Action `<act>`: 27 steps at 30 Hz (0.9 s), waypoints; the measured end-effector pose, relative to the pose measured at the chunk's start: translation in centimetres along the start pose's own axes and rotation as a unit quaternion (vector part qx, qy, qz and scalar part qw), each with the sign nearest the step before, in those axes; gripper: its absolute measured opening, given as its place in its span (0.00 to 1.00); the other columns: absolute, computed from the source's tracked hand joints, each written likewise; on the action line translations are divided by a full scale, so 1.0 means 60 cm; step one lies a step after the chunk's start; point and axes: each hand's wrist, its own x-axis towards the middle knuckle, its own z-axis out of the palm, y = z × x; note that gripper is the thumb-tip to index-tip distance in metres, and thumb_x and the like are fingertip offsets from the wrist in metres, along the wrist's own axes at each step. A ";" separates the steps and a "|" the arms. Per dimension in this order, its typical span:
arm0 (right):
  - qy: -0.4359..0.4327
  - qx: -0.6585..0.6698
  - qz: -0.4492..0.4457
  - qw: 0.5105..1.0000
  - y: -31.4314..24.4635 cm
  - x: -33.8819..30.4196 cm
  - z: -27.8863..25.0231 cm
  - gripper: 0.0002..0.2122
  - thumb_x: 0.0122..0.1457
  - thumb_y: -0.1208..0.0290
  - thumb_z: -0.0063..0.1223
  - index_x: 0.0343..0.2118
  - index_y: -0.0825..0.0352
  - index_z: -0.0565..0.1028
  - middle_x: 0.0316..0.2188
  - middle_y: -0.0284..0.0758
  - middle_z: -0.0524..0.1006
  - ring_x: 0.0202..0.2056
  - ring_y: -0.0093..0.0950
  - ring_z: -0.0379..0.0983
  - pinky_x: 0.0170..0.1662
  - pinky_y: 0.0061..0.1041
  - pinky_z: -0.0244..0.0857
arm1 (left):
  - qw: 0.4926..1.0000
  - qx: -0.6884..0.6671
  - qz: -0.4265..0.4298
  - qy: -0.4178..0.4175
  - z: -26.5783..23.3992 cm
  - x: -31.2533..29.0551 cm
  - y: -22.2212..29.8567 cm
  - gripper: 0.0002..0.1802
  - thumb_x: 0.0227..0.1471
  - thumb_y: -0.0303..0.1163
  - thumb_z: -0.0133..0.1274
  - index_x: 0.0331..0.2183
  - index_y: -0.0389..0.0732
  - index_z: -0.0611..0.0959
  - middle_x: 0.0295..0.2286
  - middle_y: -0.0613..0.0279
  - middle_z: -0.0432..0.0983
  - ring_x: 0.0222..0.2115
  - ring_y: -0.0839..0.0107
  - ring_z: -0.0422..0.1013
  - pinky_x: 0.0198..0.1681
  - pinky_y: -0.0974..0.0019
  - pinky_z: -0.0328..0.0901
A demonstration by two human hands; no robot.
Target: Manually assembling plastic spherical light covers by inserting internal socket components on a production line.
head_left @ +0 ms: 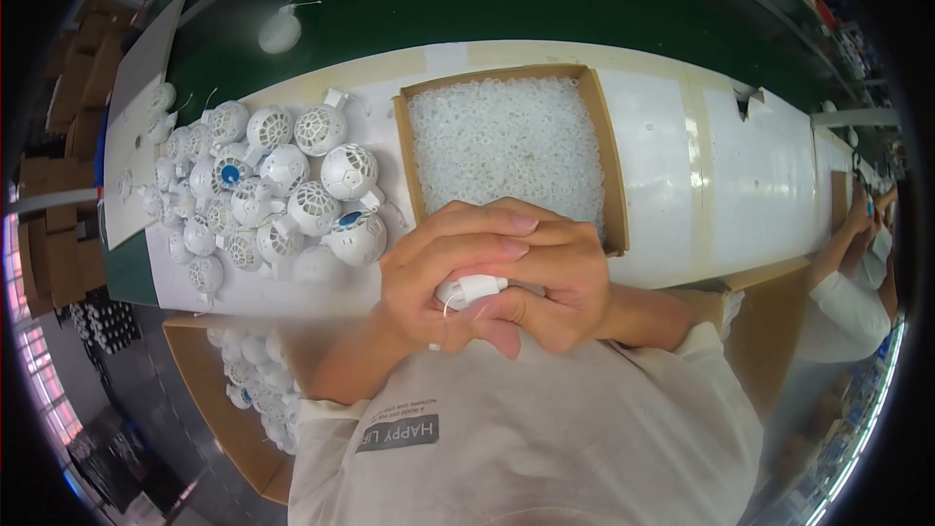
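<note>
My left hand point(421, 268) and my right hand point(565, 282) are clasped together in front of my chest, closed around a white plastic ball point(472, 289). Only its short neck and a bit of its body show between the thumbs, and a thin white wire loops down from it. Fingers and palms hide the remainder. Just beyond my hands stands a shallow cardboard box point(612, 185) filled with small clear plastic rings point(506, 141). To the left, several white balls with openwork grilles point(314, 206) lie heaped on the white table.
At lower left, an open cardboard box point(209, 409) holds more white balls. One round white piece point(280, 31) lies on the green surface at the back. Another box point(769, 331) stands at my right. A co-worker's arm point(836, 258) shows at the far right.
</note>
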 end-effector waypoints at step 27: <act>-0.047 0.034 0.031 0.998 -0.002 0.013 0.021 0.18 0.51 0.72 0.61 0.46 0.72 0.77 0.44 0.47 0.77 0.45 0.38 0.74 0.48 0.34 0.66 | 0.973 0.154 -0.156 0.068 -0.075 -0.052 0.139 0.47 0.37 0.54 0.69 0.50 0.30 0.73 0.46 0.49 0.73 0.43 0.61 0.72 0.43 0.62 0.70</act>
